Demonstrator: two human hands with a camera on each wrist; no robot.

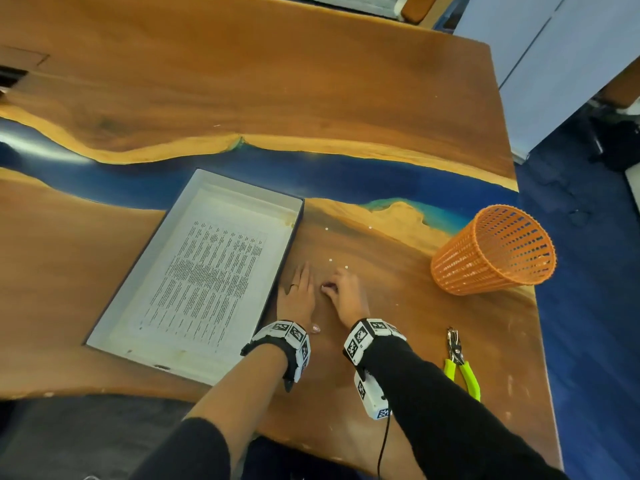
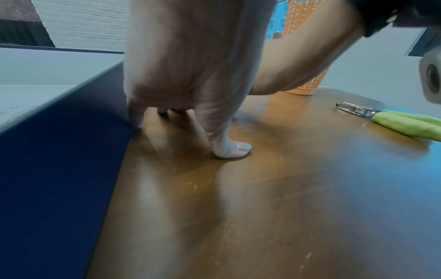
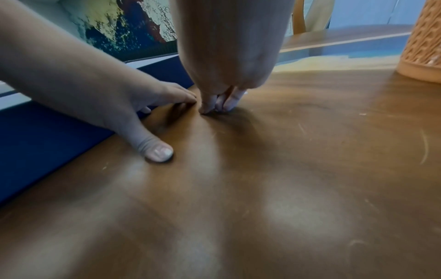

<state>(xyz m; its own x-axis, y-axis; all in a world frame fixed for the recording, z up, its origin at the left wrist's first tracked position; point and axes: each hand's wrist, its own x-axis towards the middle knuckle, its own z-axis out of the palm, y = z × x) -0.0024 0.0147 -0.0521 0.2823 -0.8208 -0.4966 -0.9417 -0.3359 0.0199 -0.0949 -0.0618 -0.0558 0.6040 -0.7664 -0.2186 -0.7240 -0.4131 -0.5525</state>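
My left hand (image 1: 298, 292) lies flat on the wooden table (image 1: 398, 306), fingers straight, its little-finger side against the dark blue outer wall of a shallow box (image 1: 242, 183). The left wrist view shows its thumb (image 2: 229, 149) pressed on the wood. My right hand (image 1: 346, 296) is just to its right, fingers curled, with the fingertips (image 3: 214, 105) bunched on the table close to the left hand's fingers. Nothing shows between them. A few tiny white paper dots (image 1: 330, 260) lie on the wood just beyond both hands.
A printed sheet (image 1: 207, 271) lies inside the white-lined box. An orange slotted basket (image 1: 495, 251) stands at the right near the table edge. A green-handled hole punch (image 1: 460, 365) lies by my right forearm. A blue resin strip (image 1: 346, 174) crosses the table.
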